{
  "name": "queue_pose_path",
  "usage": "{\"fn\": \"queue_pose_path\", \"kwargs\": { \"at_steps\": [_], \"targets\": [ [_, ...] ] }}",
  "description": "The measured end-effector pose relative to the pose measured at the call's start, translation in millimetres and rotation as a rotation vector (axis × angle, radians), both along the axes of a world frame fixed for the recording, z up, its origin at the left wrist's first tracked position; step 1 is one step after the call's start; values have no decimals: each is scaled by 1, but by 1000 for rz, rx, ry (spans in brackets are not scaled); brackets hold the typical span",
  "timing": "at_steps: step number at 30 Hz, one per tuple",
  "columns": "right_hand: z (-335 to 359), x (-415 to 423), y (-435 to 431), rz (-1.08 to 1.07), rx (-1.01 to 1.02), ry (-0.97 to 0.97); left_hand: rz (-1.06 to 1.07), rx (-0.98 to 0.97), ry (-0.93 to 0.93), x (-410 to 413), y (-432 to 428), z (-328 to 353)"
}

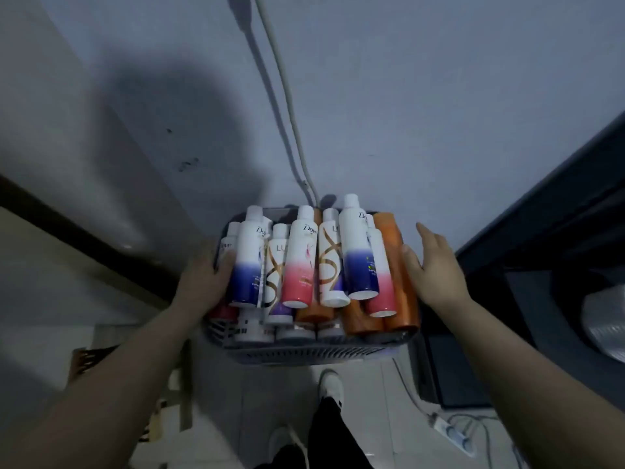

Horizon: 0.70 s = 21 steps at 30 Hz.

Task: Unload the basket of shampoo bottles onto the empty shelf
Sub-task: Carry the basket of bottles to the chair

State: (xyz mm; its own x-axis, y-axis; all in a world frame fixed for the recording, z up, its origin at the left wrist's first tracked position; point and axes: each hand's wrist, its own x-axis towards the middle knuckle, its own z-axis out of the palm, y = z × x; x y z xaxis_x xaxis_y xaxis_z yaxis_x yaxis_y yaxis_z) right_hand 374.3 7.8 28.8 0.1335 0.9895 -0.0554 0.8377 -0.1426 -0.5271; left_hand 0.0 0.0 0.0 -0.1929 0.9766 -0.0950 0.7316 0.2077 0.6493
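Observation:
A grey slotted basket (304, 353) hangs in front of me above the floor, close to a wall. It is packed with several shampoo bottles lying tilted: a white-and-blue Dove bottle (248, 262), a white-and-pink Dove bottle (301, 265), a white Lux bottle (329, 262) with a gold ribbon print, and orange bottles (400, 282) on the right. My left hand (203, 282) grips the basket's left rim, thumb over the edge against a bottle. My right hand (436, 269) is at the basket's right side with fingers stretched out and the thumb touching an orange bottle.
A dark unit (558, 214) stands close on the right. A dark-edged ledge (67, 238) runs along the left. A cable (291, 113) goes up the wall behind the basket. On the floor lie a power strip (453, 431) and a wooden item (91, 360); my shoe (331, 384) is below.

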Motion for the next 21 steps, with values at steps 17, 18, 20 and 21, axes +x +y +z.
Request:
{"fn": "queue_pose_path", "kwargs": {
  "at_steps": [17,18,20,21],
  "targets": [
    [-39,1,22,-105,-258,479,83,-129,-156,-1,12,-8],
    [-41,2,22,-113,-262,506,96,-150,-168,-1,13,-8],
    [-44,4,21,-124,-274,555,112,-189,-203,-3,14,-9],
    [-45,4,21,-127,-273,567,114,-201,-226,-3,14,-9]
  ]
}}
